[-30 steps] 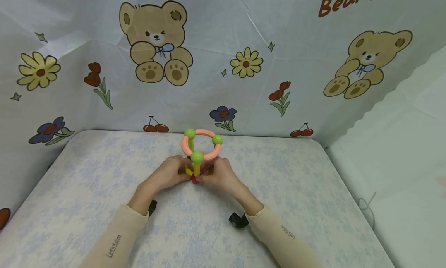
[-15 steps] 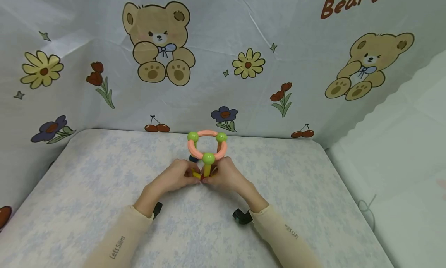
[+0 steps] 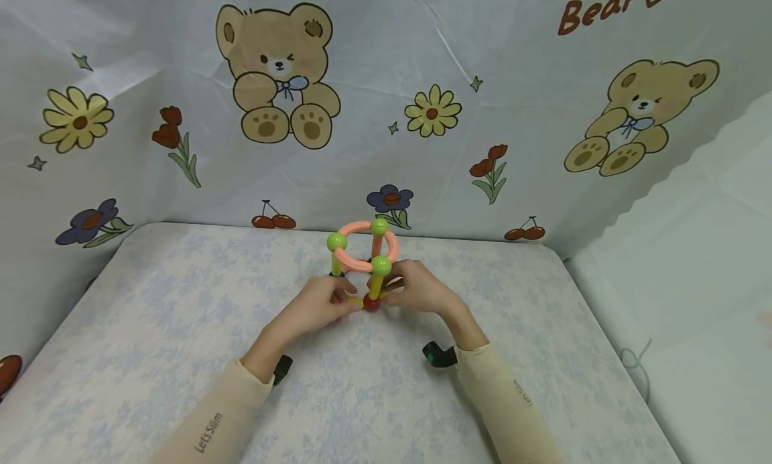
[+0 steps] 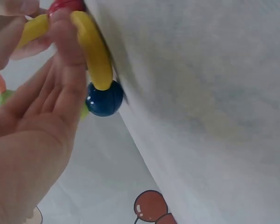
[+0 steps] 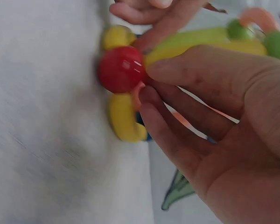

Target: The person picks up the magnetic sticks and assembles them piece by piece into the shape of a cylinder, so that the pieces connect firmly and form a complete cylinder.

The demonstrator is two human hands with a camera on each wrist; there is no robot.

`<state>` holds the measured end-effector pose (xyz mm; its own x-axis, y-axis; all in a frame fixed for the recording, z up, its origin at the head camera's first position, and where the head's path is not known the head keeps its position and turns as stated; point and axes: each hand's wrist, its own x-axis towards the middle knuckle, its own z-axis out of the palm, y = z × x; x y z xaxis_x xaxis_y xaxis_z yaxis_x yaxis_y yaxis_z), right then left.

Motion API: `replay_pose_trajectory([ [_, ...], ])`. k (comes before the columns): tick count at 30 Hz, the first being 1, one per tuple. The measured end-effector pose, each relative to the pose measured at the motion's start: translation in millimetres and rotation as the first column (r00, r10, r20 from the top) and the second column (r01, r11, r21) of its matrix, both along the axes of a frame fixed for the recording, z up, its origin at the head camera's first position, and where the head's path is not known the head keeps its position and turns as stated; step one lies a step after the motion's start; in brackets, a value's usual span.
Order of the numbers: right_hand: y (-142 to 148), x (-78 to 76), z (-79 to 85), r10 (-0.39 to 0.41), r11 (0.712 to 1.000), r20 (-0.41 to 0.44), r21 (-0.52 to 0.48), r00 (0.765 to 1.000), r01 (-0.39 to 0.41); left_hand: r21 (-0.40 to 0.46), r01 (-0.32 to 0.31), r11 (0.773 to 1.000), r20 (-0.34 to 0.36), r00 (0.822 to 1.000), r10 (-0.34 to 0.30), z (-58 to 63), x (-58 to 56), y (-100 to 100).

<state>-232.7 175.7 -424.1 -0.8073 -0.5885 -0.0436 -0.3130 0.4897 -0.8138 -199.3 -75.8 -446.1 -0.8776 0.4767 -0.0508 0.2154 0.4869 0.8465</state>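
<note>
A magnetic stick-and-ball toy (image 3: pixel 352 264) stands on the table: a pink ring with green balls (image 3: pixel 381 265) on top, upright sticks below. At its base a red ball (image 5: pixel 121 69) joins yellow curved sticks (image 4: pixel 95 51); a blue ball (image 4: pixel 105 99) shows beyond. My left hand (image 3: pixel 319 304) pinches the yellow curved stick left of the red ball, its fingers partly covering it in the left wrist view. My right hand (image 3: pixel 422 290) has its thumb and curled fingers around the toy's base, just right of the red ball; the exact contact is partly hidden.
The toy stands on a pale blue-white patterned table (image 3: pixel 512 330). Behind it hangs a white cloth (image 3: pixel 356 169) printed with bears and flowers. A thin cord (image 3: pixel 636 360) lies beyond the table's right edge.
The toy has shifted right and turned, so a green ball and the red ball now face front right. My right hand has moved right, away from the left, which follows slightly.
</note>
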Motion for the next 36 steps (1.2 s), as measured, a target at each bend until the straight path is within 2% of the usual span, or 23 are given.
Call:
replay_pose_trajectory([
  [2,9.2,-2.0,6.1,-0.077,0.991,0.094,-0.106,0.993,0.086,0.141,-0.058,0.988,0.077,0.996,0.048,4.7,-1.6,-3.7],
  [3,13.0,-3.2,8.8,-0.131,0.973,0.149,-0.168,0.980,0.155,0.218,-0.082,0.972,0.123,0.991,0.056,7.5,-2.5,-5.9],
  [4,15.6,-4.0,11.9,-0.179,0.942,0.219,-0.244,0.959,0.231,0.297,-0.100,0.950,0.172,0.984,0.050,10.3,-3.1,-8.2],
  [7,16.8,-4.1,21.3,-0.254,0.810,0.407,-0.407,0.877,0.423,0.482,-0.136,0.865,0.285,0.959,-0.008,17.4,-4.3,-14.6],
  [8,15.3,-4.0,23.8,-0.259,0.780,0.439,-0.430,0.860,0.455,0.528,-0.143,0.837,0.308,0.951,-0.032,19.6,-4.4,-15.7],
  [9,13.5,-3.4,26.1,-0.254,0.762,0.461,-0.447,0.850,0.470,0.564,-0.155,0.811,0.330,0.943,-0.049,21.5,-4.4,-15.9],
  [10,11.3,-2.3,28.4,-0.245,0.754,0.474,-0.455,0.846,0.474,0.591,-0.172,0.788,0.349,0.935,-0.057,23.2,-4.1,-15.9],
  [12,7.3,-0.4,31.2,-0.233,0.768,0.469,-0.448,0.852,0.457,0.627,-0.214,0.749,0.380,0.923,-0.054,25.8,-3.4,-14.6],
  [14,4.5,1.0,32.0,-0.228,0.778,0.460,-0.444,0.858,0.445,0.640,-0.252,0.726,0.402,0.915,-0.038,27.7,-2.7,-12.5],
  [17,2.6,2.2,31.5,-0.233,0.778,0.461,-0.440,0.856,0.449,0.640,-0.282,0.715,0.417,0.909,-0.015,28.6,-1.6,-10.8],
  [21,2.4,2.3,29.7,-0.246,0.775,0.464,-0.433,0.851,0.460,0.643,-0.278,0.714,0.416,0.909,-0.021,28.4,-0.8,-10.6],
  [30,2.6,1.7,26.8,-0.257,0.779,0.449,-0.429,0.856,0.458,0.649,-0.284,0.706,0.429,0.903,-0.031,27.7,-0.7,-10.4],
  [36,3.7,2.3,26.0,-0.235,0.782,0.453,-0.437,0.860,0.444,0.650,-0.294,0.701,0.441,0.897,-0.033,28.1,-1.3,-10.6],
])
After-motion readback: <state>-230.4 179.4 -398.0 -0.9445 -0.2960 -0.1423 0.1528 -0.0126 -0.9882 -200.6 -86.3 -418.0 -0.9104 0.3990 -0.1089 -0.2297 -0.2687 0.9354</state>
